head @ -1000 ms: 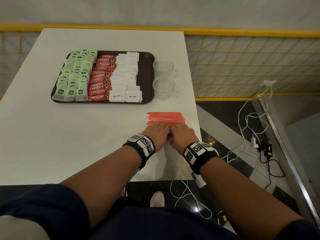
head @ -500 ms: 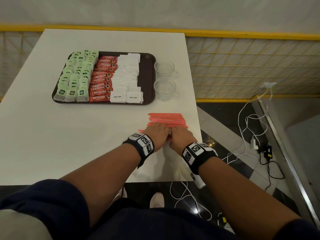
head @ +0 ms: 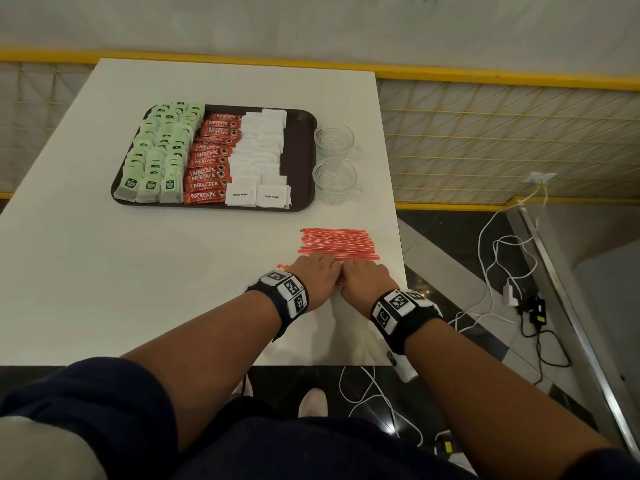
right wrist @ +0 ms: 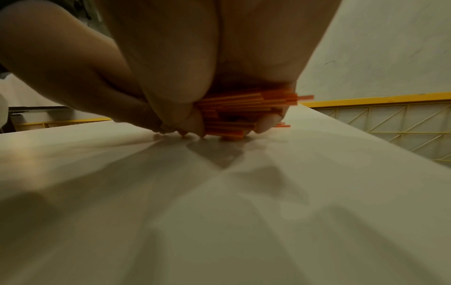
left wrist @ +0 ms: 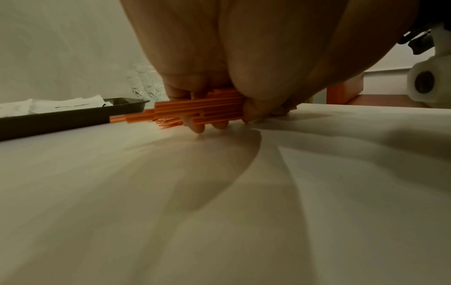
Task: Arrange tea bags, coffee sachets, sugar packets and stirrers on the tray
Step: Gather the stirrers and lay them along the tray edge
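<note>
A pile of red stirrers (head: 337, 244) lies on the white table near its right edge. My left hand (head: 318, 268) and right hand (head: 363, 271) sit side by side on the pile's near part, fingers and thumbs curled round a bunch of stirrers (left wrist: 202, 110) (right wrist: 234, 108) just above the tabletop. The dark tray (head: 304, 157) further back holds rows of green tea bags (head: 159, 157), red coffee sachets (head: 209, 161) and white sugar packets (head: 259, 157); a bare strip runs along its right side.
Two empty glass cups (head: 334, 138) (head: 335, 180) stand right of the tray. The table's right edge (head: 398, 258) is close beside my right hand. Beyond it are a yellow railing (head: 502, 77) and white cables on the dark floor (head: 502, 271).
Both hands have stayed on the near stirrers, edging slightly forward and closer together over the bunch. The tray and cups have not moved.
</note>
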A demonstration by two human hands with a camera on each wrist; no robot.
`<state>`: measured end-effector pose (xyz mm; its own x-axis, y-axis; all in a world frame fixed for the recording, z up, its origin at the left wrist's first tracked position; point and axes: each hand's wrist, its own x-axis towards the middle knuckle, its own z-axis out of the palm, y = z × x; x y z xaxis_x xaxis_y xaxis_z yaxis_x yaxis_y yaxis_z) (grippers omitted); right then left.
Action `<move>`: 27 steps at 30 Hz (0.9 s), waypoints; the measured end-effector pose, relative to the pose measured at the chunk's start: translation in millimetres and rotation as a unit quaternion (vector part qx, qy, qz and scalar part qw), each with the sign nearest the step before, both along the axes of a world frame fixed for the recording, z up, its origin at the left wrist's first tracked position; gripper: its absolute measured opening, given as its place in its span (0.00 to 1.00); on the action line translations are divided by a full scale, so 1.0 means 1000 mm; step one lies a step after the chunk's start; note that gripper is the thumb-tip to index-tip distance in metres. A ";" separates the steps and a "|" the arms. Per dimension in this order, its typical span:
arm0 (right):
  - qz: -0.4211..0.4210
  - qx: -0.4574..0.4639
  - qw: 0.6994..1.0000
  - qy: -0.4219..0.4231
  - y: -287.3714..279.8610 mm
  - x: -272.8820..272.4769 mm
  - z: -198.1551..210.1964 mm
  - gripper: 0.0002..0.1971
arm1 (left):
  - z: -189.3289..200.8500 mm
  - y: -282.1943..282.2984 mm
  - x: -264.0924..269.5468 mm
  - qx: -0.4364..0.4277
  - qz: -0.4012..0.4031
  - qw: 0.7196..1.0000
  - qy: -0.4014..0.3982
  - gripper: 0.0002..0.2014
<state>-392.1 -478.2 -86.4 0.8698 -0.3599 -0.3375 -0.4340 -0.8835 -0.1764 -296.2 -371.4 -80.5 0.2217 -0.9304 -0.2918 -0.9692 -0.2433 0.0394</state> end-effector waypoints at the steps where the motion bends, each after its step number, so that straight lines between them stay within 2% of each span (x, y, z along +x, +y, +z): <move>1: 0.006 0.000 1.000 0.005 0.001 0.000 0.000 0.13 | 0.000 0.001 0.000 0.005 0.003 1.000 0.006 0.15; 6: 0.022 0.018 1.000 -0.008 -0.001 0.000 0.014 0.16 | 0.009 0.005 0.006 0.018 0.027 0.997 0.069 0.14; 8: 0.018 0.014 1.000 -0.017 -0.008 -0.003 0.024 0.17 | 0.015 0.009 0.009 0.029 0.060 0.992 0.110 0.14; 10: -0.007 0.031 0.999 -0.026 -0.018 -0.006 0.038 0.21 | 0.024 0.014 0.019 0.036 0.106 0.980 0.162 0.16; 12: -0.071 0.098 0.990 -0.066 -0.029 -0.007 0.054 0.28 | 0.036 0.022 0.033 0.024 0.146 0.966 0.211 0.14; 14: -0.158 0.192 0.960 -0.131 -0.033 -0.004 0.071 0.33 | 0.049 0.029 0.048 -0.011 0.173 0.957 0.234 0.11; 16: -0.212 0.256 0.930 -0.156 -0.031 0.005 0.085 0.34 | 0.062 0.034 0.061 -0.056 0.192 0.948 0.247 0.07; 19: -0.236 0.364 0.887 -0.159 -0.014 0.032 0.108 0.32 | 0.085 0.035 0.075 -0.108 0.195 0.939 0.261 0.04; 22: -0.228 0.443 0.840 -0.214 0.007 0.066 0.134 0.27 | 0.110 0.032 0.084 -0.128 0.184 0.936 0.271 0.04; 25: -0.246 0.495 0.785 -0.279 0.020 0.093 0.156 0.20 | 0.135 0.033 0.092 -0.141 0.163 0.930 0.296 0.15; 27: -0.257 0.506 0.767 -0.301 0.025 0.106 0.167 0.18 | 0.152 0.038 0.097 -0.160 0.130 0.927 0.313 0.22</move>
<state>-286.2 -452.7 80.9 0.8084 -0.5262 -0.2638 -0.2505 0.0980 -0.9631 -199.7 -333.5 71.5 0.3317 -0.9301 -0.1575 -0.6425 -0.3450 0.6842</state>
